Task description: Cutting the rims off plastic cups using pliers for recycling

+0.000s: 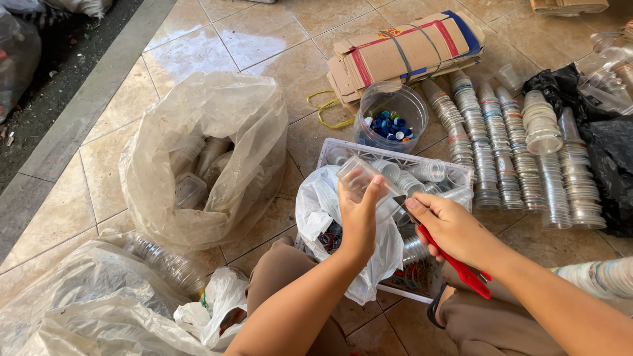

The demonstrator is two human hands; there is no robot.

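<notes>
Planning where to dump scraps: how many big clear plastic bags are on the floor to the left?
2: one open bag holding crushed containers stands upper left; another bag lies lower left with a bottle. Others may be off-frame.

Big clear plastic bag (198,151) of bottles left of centre. Flattened cardboard bundle (405,53) at top. Round clear tub (392,117) with blue caps just below it. Rows of stacked clear cups (514,151) at right, black bag (610,158) at right edge. Tiled floor (264,39).

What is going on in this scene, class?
A seated person's left hand holds a clear plastic cup over a white plastic crate. The right hand grips a red-handled cutter, its blade at the cup. Rows of stacked clear cups lie on the tiled floor, beside a clear tub of blue bottle caps.
</notes>
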